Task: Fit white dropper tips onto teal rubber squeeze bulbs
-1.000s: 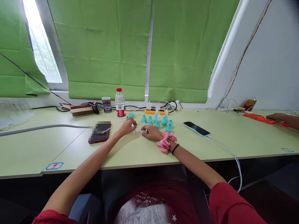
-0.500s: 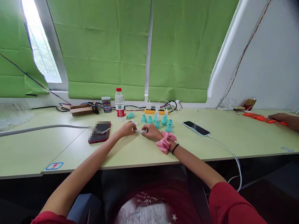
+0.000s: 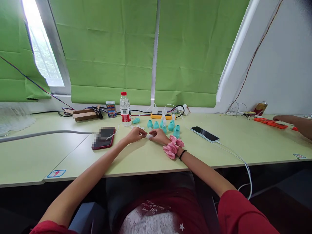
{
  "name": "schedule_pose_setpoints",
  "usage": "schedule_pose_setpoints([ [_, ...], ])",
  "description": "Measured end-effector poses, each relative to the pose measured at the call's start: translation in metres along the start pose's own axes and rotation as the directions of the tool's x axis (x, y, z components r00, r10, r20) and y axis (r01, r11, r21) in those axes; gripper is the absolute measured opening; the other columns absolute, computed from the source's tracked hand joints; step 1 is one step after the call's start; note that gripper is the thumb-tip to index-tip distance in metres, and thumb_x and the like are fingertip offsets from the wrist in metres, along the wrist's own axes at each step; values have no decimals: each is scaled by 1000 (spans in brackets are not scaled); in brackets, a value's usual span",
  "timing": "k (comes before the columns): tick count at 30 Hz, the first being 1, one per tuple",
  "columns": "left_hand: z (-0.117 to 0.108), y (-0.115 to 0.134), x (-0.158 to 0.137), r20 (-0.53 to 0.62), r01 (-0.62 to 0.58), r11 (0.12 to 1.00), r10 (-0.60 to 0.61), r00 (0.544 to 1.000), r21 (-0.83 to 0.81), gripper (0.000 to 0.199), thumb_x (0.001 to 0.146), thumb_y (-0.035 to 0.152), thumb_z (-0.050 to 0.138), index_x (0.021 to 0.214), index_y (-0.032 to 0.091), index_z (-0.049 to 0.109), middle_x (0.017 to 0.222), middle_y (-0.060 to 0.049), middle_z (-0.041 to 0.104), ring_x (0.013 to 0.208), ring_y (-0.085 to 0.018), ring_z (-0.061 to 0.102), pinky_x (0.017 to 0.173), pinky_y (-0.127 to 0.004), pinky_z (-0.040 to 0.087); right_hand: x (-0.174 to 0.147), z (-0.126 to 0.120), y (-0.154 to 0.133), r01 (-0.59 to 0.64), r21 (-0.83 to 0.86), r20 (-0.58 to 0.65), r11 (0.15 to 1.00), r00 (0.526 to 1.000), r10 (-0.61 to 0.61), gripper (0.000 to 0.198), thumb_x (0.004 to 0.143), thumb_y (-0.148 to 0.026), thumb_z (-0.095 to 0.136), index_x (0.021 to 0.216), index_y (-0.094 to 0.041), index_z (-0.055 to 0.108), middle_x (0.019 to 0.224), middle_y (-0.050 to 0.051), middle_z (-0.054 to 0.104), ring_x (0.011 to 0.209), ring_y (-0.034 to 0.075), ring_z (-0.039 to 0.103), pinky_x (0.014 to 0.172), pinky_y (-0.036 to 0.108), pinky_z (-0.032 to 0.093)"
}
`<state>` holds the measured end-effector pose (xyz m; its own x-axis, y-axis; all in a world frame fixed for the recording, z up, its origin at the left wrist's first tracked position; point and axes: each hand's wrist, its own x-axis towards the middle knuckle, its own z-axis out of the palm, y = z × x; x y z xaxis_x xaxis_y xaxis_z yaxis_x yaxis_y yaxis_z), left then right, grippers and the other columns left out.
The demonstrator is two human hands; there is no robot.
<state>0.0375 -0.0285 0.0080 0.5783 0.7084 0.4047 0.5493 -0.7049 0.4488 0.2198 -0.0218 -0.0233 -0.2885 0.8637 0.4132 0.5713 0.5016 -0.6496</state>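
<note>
My left hand (image 3: 136, 134) and my right hand (image 3: 158, 136) meet over the table, fingertips closed on a small clear plastic piece (image 3: 148, 136) between them. Its exact kind is too small to make out. Just behind my right hand stand several turquoise rubber bulbs (image 3: 176, 133), some open at the neck and some topped with a white nozzle (image 3: 164, 122). One more turquoise bulb (image 3: 136, 120) lies on its side beside the bottle. Other clear bits (image 3: 137, 126) rest behind my left hand, partly hidden by it.
A red-capped water bottle (image 3: 125, 110) and a can (image 3: 111, 109) stand at the back. A dark phone (image 3: 104, 137) lies left, a white phone (image 3: 205, 134) right, both cabled. Behind is an orange power strip (image 3: 159, 116). Far right, another person's hand (image 3: 284, 119) is near orange pieces (image 3: 270, 123).
My left hand has shifted slightly right, closer to my right hand, and the clear piece now shows less between them. The other person's hand at far right has moved left.
</note>
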Motion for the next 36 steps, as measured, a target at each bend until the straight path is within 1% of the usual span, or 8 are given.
schedule_pose_setpoints([
  [5, 1, 4, 0, -34, 27, 1000, -28, 999, -11, 23, 67, 26, 55, 82, 12, 66, 74, -5, 66, 62, -12, 56, 58, -22, 43, 0, 0, -3, -63, 163, 31, 985, 998, 59, 33, 51, -9, 62, 84, -8, 60, 74, 5, 61, 68, 12, 57, 65, 23, 47],
  [9, 3, 2, 1, -44, -25, 999, 26, 999, 28, 23, 67, 30, 57, 80, 14, 67, 72, -4, 64, 60, -10, 51, 56, -21, 40, -1, -1, -6, -99, 248, 73, 964, 994, 84, 35, 51, -5, 60, 86, -8, 58, 74, 5, 61, 69, 13, 58, 64, 24, 47],
  [13, 6, -5, 2, -30, -53, 998, 55, 998, 44, 25, 69, 33, 56, 83, 16, 67, 71, -3, 61, 59, -10, 49, 56, -20, 39, -3, -2, -6, -91, 254, 86, 963, 994, 72, 37, 52, -7, 63, 89, -11, 55, 72, 5, 60, 70, 15, 58, 63, 25, 47],
  [18, 7, -7, 2, -21, -43, 997, 45, 999, 64, 27, 69, 35, 56, 85, 17, 67, 68, -3, 59, 58, -10, 47, 55, -20, 37, -5, -2, -9, -45, 253, 118, 967, 993, 16, 36, 54, -5, 62, 86, -18, 53, 71, 3, 60, 71, 16, 58, 62, 26, 45],
  [25, 5, 3, 0, -22, -23, 992, 26, 999, 120, 25, 68, 33, 57, 85, 18, 67, 64, -2, 56, 56, -9, 45, 52, -20, 33, -4, -1, -9, -56, 270, 130, 961, 991, 21, 38, 55, -7, 61, 90, -16, 53, 70, 2, 59, 73, 17, 57, 65, 27, 44],
  [30, 6, -2, 2, -12, -30, 991, 32, 999, 133, 25, 71, 33, 53, 85, 17, 67, 65, -3, 59, 56, -10, 45, 52, -20, 32, -3, -1, -9, -61, 258, 130, 964, 991, 28, 38, 55, -7, 60, 91, -17, 53, 73, 2, 60, 74, 16, 57, 65, 26, 44],
  [33, 5, -6, 3, 10, -37, 991, 36, 999, 127, 26, 74, 33, 50, 86, 17, 67, 70, -4, 61, 59, -11, 47, 54, -21, 33, -4, -2, -11, -51, 245, 127, 968, 992, 20, 37, 56, -7, 60, 91, -17, 54, 72, 3, 60, 73, 16, 57, 65, 26, 44],
  [36, 4, -4, 2, 35, -60, 987, 56, 998, 146, 26, 76, 31, 47, 88, 19, 66, 72, -3, 61, 61, -11, 48, 57, -21, 34, -5, -2, -11, -37, 247, 123, 968, 992, 7, 36, 56, -7, 59, 90, -17, 54, 71, 2, 60, 74, 17, 57, 66, 27, 43],
])
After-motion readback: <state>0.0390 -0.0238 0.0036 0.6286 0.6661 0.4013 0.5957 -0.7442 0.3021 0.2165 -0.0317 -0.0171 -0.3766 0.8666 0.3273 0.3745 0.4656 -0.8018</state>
